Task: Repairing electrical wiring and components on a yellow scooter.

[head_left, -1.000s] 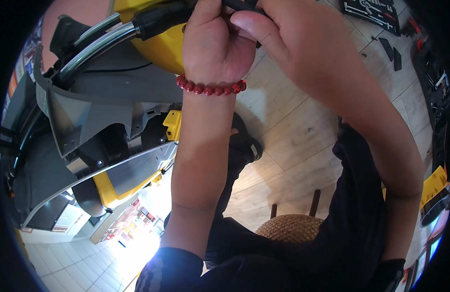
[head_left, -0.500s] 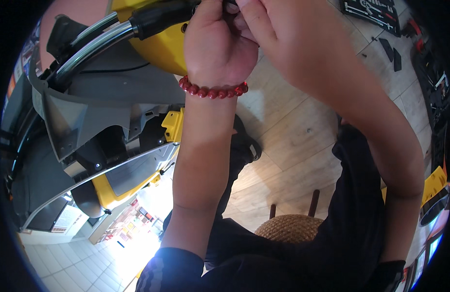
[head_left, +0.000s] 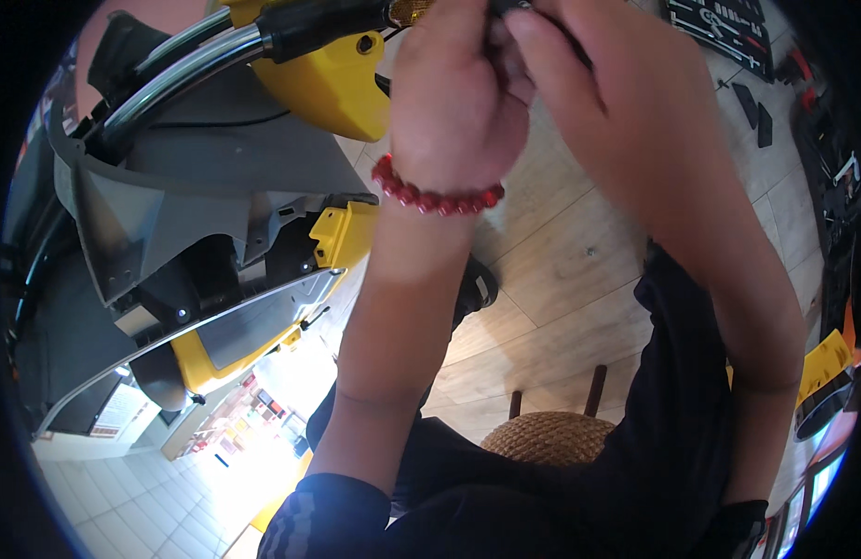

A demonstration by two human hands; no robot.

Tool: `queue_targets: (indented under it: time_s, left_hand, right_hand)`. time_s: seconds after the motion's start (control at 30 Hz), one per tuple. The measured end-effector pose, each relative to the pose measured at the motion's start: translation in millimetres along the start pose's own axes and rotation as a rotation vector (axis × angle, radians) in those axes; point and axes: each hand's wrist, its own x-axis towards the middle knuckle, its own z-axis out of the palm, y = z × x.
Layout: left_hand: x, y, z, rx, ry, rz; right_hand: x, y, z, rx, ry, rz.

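Note:
My left hand (head_left: 458, 102), with a red bead bracelet (head_left: 440, 200) at its wrist, is closed near the top edge of the picture. Against it, fingers bent, is my right hand (head_left: 616, 84). A small dark thing (head_left: 507, 7) shows between the fingertips; its kind is hidden by the hands and the picture's edge. Left of my hands runs a shiny metal tube (head_left: 193, 74) ending in a black sleeve (head_left: 328, 26), with a gold-coloured part (head_left: 408, 11) at its tip. Below the sleeve is a yellow body panel (head_left: 332, 88) of a vehicle.
A grey plastic panel (head_left: 179, 224) with brackets fills the left side. On the wooden floor (head_left: 533, 270) stands a woven stool (head_left: 551, 436) beneath me. An open tool case (head_left: 724, 33) and black flat pieces (head_left: 754, 114) lie at the far right, beside more tools (head_left: 845, 168).
Both hands have shifted right and a little down, away from the black sleeve. The sleeve's gold-coloured tip and more of the yellow panel now show.

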Motion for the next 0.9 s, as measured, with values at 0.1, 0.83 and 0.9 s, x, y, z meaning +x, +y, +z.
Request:
queue_targets:
  time_s: [0.1,0.83,0.9]
  left_hand:
    - [-26.6,-7.1,-5.8,0.159,0.142,0.022]
    - [-41.9,-4.0,-47.7,0.328,0.327,0.068]
    - [-41.3,-3.8,-46.9,0.319,0.348,0.066]
  right_hand:
    - [-26.3,-10.4,-14.5,0.095,-0.222,0.177]
    - [-40.2,-3.7,31.9,0.16,-0.371,0.246]
    - [-39.8,-3.1,32.4,0.159,-0.374,0.233]
